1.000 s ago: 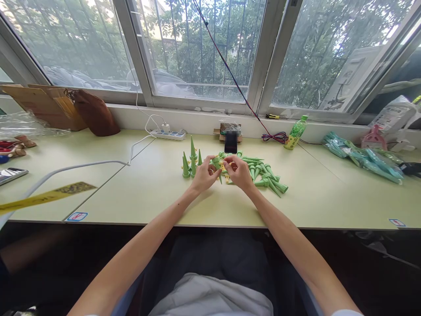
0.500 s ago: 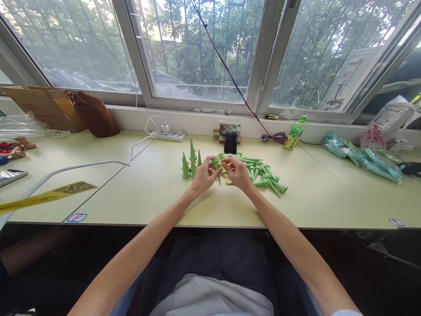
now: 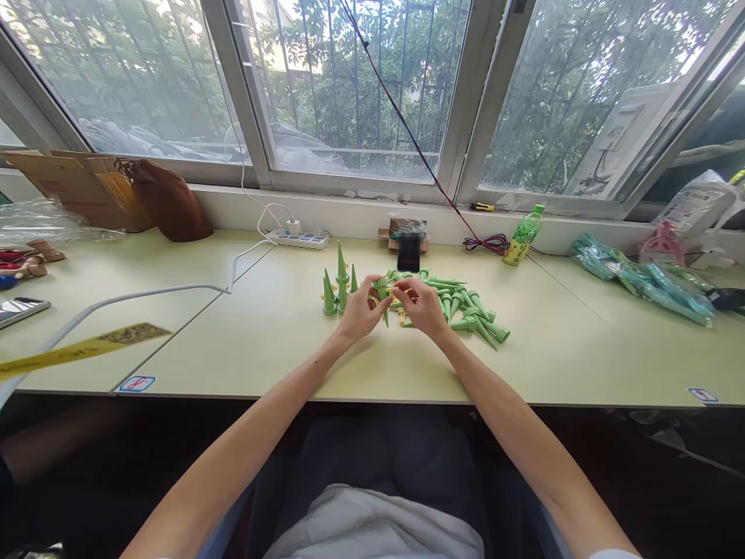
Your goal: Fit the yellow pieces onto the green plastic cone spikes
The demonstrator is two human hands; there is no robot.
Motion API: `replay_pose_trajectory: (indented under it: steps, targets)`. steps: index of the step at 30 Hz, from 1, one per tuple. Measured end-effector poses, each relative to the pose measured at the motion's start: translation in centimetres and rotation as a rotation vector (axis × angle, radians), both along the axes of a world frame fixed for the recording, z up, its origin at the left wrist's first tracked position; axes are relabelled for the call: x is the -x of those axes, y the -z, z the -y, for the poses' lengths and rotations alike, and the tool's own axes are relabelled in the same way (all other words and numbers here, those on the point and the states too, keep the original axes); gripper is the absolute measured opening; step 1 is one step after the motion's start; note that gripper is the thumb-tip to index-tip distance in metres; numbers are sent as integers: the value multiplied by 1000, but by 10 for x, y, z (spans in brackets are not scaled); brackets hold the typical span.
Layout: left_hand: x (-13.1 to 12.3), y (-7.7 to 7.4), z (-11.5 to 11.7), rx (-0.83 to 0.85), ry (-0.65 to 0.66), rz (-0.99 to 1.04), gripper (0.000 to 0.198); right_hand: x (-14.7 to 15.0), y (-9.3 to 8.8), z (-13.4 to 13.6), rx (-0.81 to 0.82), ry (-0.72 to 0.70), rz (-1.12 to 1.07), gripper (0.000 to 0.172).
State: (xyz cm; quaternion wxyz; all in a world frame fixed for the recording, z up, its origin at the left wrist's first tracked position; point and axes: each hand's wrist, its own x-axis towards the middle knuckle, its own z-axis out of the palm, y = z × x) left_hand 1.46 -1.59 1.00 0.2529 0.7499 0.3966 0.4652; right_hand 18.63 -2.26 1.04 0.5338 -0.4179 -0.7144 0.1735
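Note:
My left hand (image 3: 362, 309) is closed around a green plastic watering spike (image 3: 382, 289), its tip pointing down just above the table. Close against it, my right hand (image 3: 420, 305) pinches at the spike's side, where a bit of yellow, seemingly a small valve, shows between the fingertips; the fingers partly hide it. Left of my hands several green spikes (image 3: 329, 297) stand upright, point up, with yellow pieces on their sides. To the right lies a loose pile of green spikes (image 3: 464, 303). Small yellow valves (image 3: 401, 314) lie on the table between my hands.
Behind my hands sit a dark phone (image 3: 408, 255) and a small box (image 3: 389, 234). A power strip (image 3: 299, 239) and a white cable (image 3: 174, 292) are leftward. To the right are a green-capped bottle (image 3: 522, 236), coiled wire (image 3: 489, 244) and teal plastic-wrapped items (image 3: 646, 279).
Both hands stay nearly where they were, with the spike still held in the left. Only slight finger movement shows, and the camera view has shifted a little.

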Motion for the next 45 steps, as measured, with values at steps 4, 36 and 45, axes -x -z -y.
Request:
replay_pose_trajectory:
  steps: [4, 36, 45]
  targets:
    - [0, 0, 0, -23, -11, -23, 40, 0, -2, 1, 14, 30, 31, 28]
    - [0, -2, 3, 3, -18, -63, 43, 0, 1, -1, 69, 11, -4, 26]
    - [-1, -3, 6, -66, -33, -105, 40, 0, 1, 1, 81, 28, 4, 28]
